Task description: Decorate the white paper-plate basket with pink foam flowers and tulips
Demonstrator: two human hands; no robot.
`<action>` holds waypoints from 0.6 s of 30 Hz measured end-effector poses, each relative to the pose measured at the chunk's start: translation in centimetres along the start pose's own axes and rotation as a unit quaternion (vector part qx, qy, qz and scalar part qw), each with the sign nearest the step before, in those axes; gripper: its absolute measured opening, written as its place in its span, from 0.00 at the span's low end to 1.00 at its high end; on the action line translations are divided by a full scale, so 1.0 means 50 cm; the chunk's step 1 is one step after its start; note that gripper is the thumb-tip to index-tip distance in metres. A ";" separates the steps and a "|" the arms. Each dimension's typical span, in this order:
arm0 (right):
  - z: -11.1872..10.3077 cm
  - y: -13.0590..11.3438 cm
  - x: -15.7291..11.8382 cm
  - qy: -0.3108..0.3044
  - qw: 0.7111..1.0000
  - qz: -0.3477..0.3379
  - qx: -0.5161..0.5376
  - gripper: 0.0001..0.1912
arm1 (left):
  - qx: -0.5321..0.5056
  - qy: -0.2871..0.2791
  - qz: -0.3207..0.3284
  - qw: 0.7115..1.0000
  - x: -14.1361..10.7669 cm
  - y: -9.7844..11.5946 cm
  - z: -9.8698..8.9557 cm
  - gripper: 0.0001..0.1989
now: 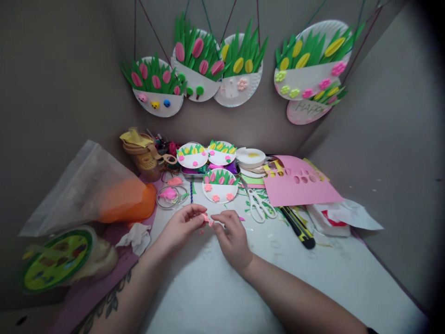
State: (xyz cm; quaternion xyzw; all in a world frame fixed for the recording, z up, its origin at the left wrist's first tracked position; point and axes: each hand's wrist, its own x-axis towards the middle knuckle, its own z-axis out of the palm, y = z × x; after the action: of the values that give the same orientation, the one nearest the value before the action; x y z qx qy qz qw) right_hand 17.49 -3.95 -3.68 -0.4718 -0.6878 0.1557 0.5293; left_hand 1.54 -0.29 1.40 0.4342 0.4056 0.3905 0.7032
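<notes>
Between the fingertips of both hands is a small piece of pink clay (206, 218). My left hand (182, 228) pinches it from the left, thumb and fingers pressed together. My right hand (232, 237) closes on its right end with thumb and index finger. A tiny pink bit (201, 232) lies on the white table surface (222, 283) just below. Beyond the hands lies a small paper plate (219, 192) with green paper grass, pink tulips and pink clay flowers. A pink lump of clay (169, 193) rests near round metal cutters (158, 198) to the left.
White scissors (257, 206), a black and yellow cutter knife (301, 229) and pink cardboard (299, 185) lie right. Left are a plastic bag (90, 190) with orange material, a tub (62, 260), crumpled tissue (137, 237) and a cup (141, 155). Decorated plates (239, 88) hang behind.
</notes>
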 end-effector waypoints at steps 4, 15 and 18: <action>0.001 0.001 0.000 -0.013 1.000 -0.015 -0.003 0.12 | 0.002 -0.002 0.006 1.000 0.000 -0.008 -0.001 0.13; 0.003 -0.003 0.005 -0.006 1.000 -0.020 -0.017 0.09 | 0.027 -0.023 0.007 0.999 -0.003 -0.016 0.002 0.17; 0.002 -0.004 0.005 -0.014 1.000 -0.011 -0.005 0.08 | 0.047 0.001 0.015 0.999 -0.001 -0.016 0.003 0.20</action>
State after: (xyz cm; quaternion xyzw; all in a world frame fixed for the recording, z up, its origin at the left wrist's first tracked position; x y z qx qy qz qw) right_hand 17.29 -3.81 -3.41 -0.4643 -0.7009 0.1530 0.5194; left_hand 1.83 -0.66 0.72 0.4724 0.4171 0.3823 0.6758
